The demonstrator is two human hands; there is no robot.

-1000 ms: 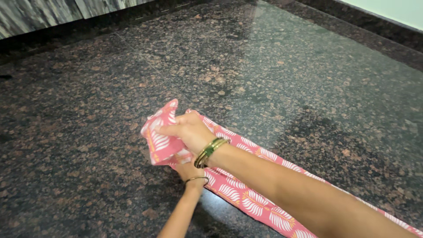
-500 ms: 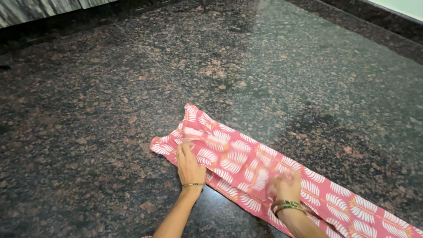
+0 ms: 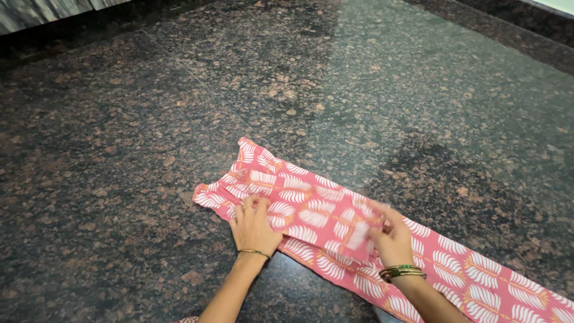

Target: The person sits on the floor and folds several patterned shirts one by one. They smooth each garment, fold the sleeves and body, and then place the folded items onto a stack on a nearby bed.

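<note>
Head view, and the left hand (image 3: 254, 226) is down flat, fingers spread and open, palm pressing the near edge of the pink patterned cloth (image 3: 311, 206) against the dark speckled stone floor (image 3: 119, 149). That looks like an anchor: weight on the fabric so the folded end holds its place while the other hand works. A thin bangle (image 3: 254, 252) sits at that wrist.

The right hand (image 3: 390, 236) is over the middle of the strip, blurred with motion, fingers loosely curled around a raised bit of fabric. It seems to be pinching a fold, but the blur keeps me from saying for certain how firmly it grips. Green and gold bangles (image 3: 402, 273) are stacked at that wrist.

The cloth itself lies as a long narrow band, running from the scalloped end near the centre of the floor down to the lower right corner, flat on the stone except where the right hand lifts it.

Against half a second back: the left hand has barely shifted, still planted on the same edge. The right hand has moved up the strip, toward the left hand, and now has fabric lifted where before it lay lower and flatter on the band.
</note>
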